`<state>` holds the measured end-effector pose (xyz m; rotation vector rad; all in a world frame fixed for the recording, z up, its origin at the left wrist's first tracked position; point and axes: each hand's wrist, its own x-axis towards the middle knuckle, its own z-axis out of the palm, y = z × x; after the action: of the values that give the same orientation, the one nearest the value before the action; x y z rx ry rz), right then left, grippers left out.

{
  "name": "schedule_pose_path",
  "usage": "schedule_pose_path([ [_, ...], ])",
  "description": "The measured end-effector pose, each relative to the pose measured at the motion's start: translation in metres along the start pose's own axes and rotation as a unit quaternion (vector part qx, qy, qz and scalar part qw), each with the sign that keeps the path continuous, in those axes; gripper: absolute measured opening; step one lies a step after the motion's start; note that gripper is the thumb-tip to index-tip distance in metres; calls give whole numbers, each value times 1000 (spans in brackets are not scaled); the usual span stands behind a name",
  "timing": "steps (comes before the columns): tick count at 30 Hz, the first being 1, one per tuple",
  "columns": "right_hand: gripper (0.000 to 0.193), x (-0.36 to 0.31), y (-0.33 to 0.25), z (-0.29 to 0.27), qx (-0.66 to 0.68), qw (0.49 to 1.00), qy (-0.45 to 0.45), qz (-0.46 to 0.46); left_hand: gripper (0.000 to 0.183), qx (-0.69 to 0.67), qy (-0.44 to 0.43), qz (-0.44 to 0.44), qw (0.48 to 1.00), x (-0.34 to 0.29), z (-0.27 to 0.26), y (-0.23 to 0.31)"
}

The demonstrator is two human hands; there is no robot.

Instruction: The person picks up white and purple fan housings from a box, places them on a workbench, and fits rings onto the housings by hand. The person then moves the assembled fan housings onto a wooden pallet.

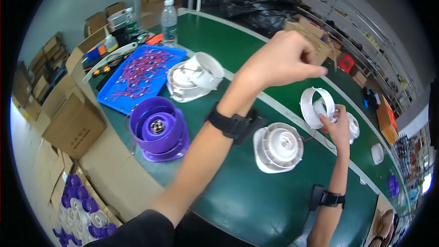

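At the far left, brown cardboard boxes point(73, 123) stand stacked beside the desk point(256, 201), whose top is dark green. Below them a carton holds small purple and white round parts point(80, 210). On the desk, a blue tray point(109, 98) lies full of tangled red and purple wires point(144, 71), with a clear plastic water bottle point(169, 23) standing upright just behind it. In front of the tray sits a purple fan housing point(157, 130), open side up. To its right, behind, a white fan housing point(194, 80) rests with a second white shell tilted on top of it.

The left hand point(281, 59) is raised above the desk, its forearm crossing the middle of the view with a black wrist strap point(231, 123); its grip is pinched narrow, thumb against fingertips, and whether anything thin lies between them cannot be told. Below the forearm another white fan housing point(279, 148) lies on the desk, a thin red wire point(308, 138) trailing from it.

Further right, the right hand point(338, 126) closes its grip on a white ring-shaped part point(315, 105), held upright above the desk beside one more white piece. That forearm wears a black strap point(327, 197) as well
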<state>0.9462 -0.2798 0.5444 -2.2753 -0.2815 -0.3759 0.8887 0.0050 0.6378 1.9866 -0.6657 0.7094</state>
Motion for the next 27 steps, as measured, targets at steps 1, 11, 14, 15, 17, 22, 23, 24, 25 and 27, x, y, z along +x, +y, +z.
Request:
schedule_pose_path([
  [1,58,8,3,10,-10,1000,-15,-2,34,-25,21,-10,999,0,-5,9],
  [11,45,111,47,107,-23,946,-62,-316,24,-159,16,51,986,-8,-8,34],
  [14,43,125,36,106,-1,939,-156,-306,26,-125,-33,68,989,-10,-20,31],
  [15,43,129,36,108,6,937,-185,-296,27,-105,-56,85,989,-9,-23,25],
  [17,41,136,26,113,23,930,-241,-276,30,-116,-52,38,991,-8,-35,18],
  [22,38,95,-64,112,1,889,-455,-53,32,-59,20,-19,998,-17,-53,-3],
  [23,39,92,-65,103,-14,859,-511,-16,31,-34,30,0,999,-18,-56,-1],
  [24,39,85,-63,93,-18,863,-505,-4,31,-43,23,1,999,-19,-58,2],
  [25,44,79,-60,83,-36,843,-537,-8,31,-50,17,3,999,-19,-57,4],
  [27,48,64,-54,64,-56,824,-564,-2,31,-77,6,19,997,-15,-58,10],
])
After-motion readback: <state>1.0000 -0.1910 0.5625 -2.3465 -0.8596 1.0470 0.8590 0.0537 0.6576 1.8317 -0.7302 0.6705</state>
